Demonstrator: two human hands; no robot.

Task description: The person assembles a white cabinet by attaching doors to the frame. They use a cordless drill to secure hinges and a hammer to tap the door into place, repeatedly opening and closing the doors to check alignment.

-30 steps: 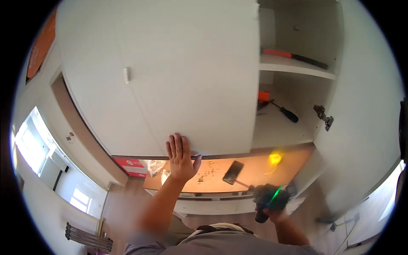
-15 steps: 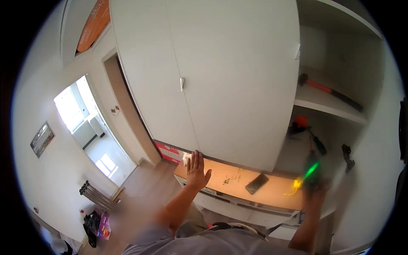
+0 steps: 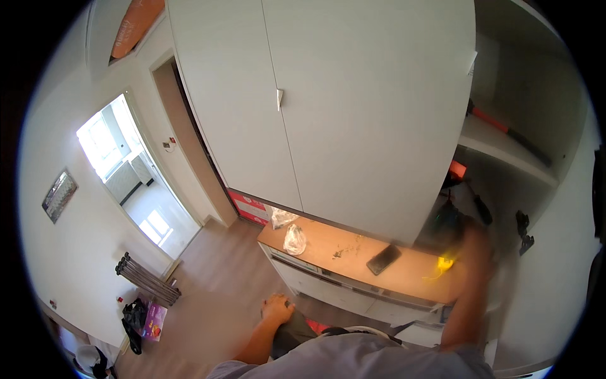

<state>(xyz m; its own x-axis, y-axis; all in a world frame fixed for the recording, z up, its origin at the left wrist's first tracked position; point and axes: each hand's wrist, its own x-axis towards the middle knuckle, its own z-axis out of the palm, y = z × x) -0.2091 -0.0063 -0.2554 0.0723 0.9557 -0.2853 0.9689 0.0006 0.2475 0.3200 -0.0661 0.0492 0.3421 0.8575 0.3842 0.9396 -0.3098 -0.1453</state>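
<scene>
My left hand [image 3: 278, 309] rests on my knee, its fingers laid over it and nothing seen in them. My right hand [image 3: 475, 237] reaches into the lower right compartment of the cabinet, at a dark tool-like shape [image 3: 444, 221]. Motion smears its fingers, so I cannot tell whether they grip it. Near that wrist, a small yellow thing with a thin cord [image 3: 445, 263] lies on the orange-brown counter [image 3: 322, 245]. A dark phone [image 3: 384, 259] lies to its left. Behind my right hand are a black-handled tool [image 3: 481, 210] and an orange-red piece [image 3: 457, 169].
Tall white cabinet doors [image 3: 366, 120] hang over the counter. A hammer with a red and black handle [image 3: 505, 129] lies on the shelf above. Crumpled clear plastic [image 3: 294, 240] sits at the counter's left end. A black hinge [image 3: 524, 232] is on the right side panel.
My left hand has come down from the counter's edge to my knee. My right hand has moved up and deeper into the compartment. A bright green streak beside it is gone.
</scene>
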